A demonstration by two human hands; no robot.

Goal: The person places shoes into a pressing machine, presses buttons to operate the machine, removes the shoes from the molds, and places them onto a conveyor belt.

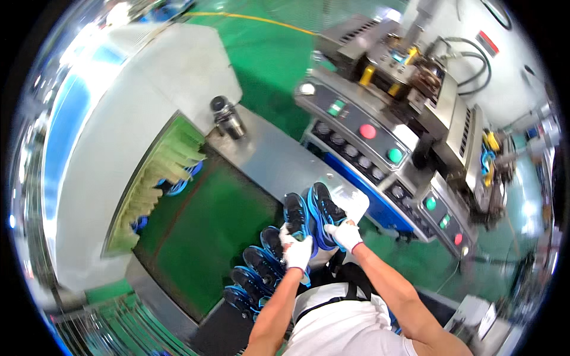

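Observation:
Both of my hands wear white gloves. My left hand [297, 248] is closed on the heel end of a black sneaker with bright blue trim [295, 212]. Close beside it, my right hand [345, 235] grips the back of a second black-and-blue sneaker [325, 203]. The two shoes lie side by side over the metal ledge, toes pointing away from me. To the left of my left hand, more sneakers of the same kind [259, 263] stand in a slanted row along the belt's near edge. My fingertips are partly hidden by the shoes.
A green conveyor belt [208, 237] runs into a white tunnel machine [160, 77] behind a fringed curtain [169, 172], with shoes partly behind it. A dark steel flask [228, 118] stands on the metal ledge [270, 160]. At right is a press machine with a button panel [362, 127].

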